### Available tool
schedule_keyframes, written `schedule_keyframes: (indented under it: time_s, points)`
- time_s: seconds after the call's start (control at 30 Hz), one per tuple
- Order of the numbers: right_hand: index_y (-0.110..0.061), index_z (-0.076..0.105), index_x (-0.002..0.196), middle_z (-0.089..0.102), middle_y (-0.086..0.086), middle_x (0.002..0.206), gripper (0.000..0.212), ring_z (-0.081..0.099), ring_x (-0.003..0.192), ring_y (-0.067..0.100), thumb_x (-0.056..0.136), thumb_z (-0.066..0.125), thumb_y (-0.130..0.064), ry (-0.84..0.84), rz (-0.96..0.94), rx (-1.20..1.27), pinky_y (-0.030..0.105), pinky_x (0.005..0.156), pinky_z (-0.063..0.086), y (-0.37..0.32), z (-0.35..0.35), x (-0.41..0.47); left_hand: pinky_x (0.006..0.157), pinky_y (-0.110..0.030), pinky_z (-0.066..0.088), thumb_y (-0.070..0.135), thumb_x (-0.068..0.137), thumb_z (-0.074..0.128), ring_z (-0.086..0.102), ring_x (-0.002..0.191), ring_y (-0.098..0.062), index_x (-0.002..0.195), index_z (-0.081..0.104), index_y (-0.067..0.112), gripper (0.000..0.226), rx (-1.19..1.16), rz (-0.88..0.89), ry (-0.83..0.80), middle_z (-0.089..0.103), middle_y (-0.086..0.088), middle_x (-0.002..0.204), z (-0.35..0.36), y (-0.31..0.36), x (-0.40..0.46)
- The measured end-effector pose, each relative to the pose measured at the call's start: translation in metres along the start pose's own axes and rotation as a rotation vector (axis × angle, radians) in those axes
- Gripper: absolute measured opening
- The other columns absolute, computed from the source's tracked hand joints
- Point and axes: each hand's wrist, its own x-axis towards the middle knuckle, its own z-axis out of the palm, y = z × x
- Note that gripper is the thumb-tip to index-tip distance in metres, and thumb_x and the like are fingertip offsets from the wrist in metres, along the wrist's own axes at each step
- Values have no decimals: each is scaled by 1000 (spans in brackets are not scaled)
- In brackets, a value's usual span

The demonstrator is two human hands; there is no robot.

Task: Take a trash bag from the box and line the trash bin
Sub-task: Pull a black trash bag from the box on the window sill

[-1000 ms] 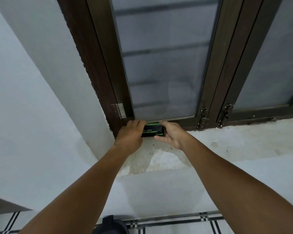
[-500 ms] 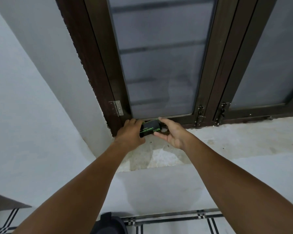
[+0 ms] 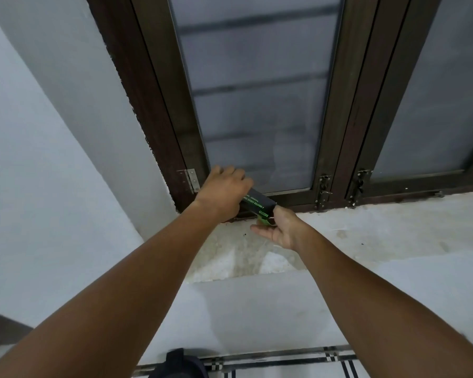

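A small black box with green lettering (image 3: 258,204) is held tilted above the stained window sill (image 3: 366,230), its right end lower. My left hand (image 3: 223,193) grips the box's left end from above. My right hand (image 3: 277,227) is at the lower right end, fingers pinching a green flap or bag edge (image 3: 263,221) that sticks out there. The trash bin is not clearly in view.
A dark-framed window with frosted panes (image 3: 257,105) stands right behind the box, with a hinge (image 3: 189,180) and latches (image 3: 322,190). White walls close in at left and below the sill. A dark object (image 3: 178,364) shows at the bottom edge over striped floor tiles.
The box has been lifted off the sill and tilted, right end down. My right hand moved from the box's side to its lower end, where a green piece now shows.
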Motion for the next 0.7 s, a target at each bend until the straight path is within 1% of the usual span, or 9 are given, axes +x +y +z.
schedule_keyframes:
  time_s: [0.1,0.17,0.23,0.3,0.4,0.47,0.53,0.6,0.7]
  points:
    - [-9,57,127,65,20,119,30,73,94,33,106,50,-29,-7,42,-40,44,72,64,3,2,0,98,-43,38,10,81,70,52,117,-26,122,61,22,43,124,63,20,58,-6,124,-10,-5,8]
    - [-10,62,121,69,19,118,37,73,98,36,104,51,-41,-30,70,-92,44,78,64,5,2,-2,97,-43,37,13,82,72,51,119,-27,123,61,24,44,176,73,-7,56,-6,126,-14,-10,11]
    - [-10,67,116,73,16,116,41,72,104,35,103,51,-46,-66,65,-131,43,84,62,8,1,-4,97,-43,36,18,84,71,50,119,-28,124,62,25,42,234,61,-31,55,-6,126,-18,-13,12]
    - [-10,67,118,74,14,116,40,71,106,32,103,52,-44,-86,50,-129,43,87,60,12,0,-4,97,-43,36,22,88,69,50,120,-28,126,61,25,39,268,29,-64,54,-7,127,-19,-16,11]
    - [-14,66,118,72,12,117,34,71,107,29,102,55,-41,-83,-22,-127,42,87,60,12,-2,-3,98,-43,36,27,91,67,50,120,-28,128,60,24,38,283,-14,-120,55,-7,127,-16,-17,8]
    - [-17,65,118,70,9,119,27,70,109,26,100,61,-37,-92,-73,-156,43,92,58,10,-5,-2,98,-44,37,30,91,68,51,119,-28,130,59,23,41,272,-34,-139,57,-8,126,-11,-18,5]
    - [-17,65,120,67,9,120,24,69,112,26,99,64,-30,-144,-68,-177,45,97,57,7,-10,-1,98,-44,37,30,90,68,51,120,-28,132,57,23,44,221,-45,-139,57,-7,127,-6,-20,4]
    - [-15,65,121,66,9,120,24,68,115,26,100,64,-26,-190,-39,-187,46,98,56,5,-15,-1,99,-43,38,31,88,70,50,121,-28,134,57,24,48,156,-45,-125,57,-6,128,-1,-22,1]
    - [-14,65,123,68,9,124,27,68,116,26,99,64,-27,-233,-4,-232,47,98,56,2,-20,1,98,-42,38,35,86,73,49,121,-27,133,57,25,51,116,-31,-95,58,-5,127,6,-24,-2]
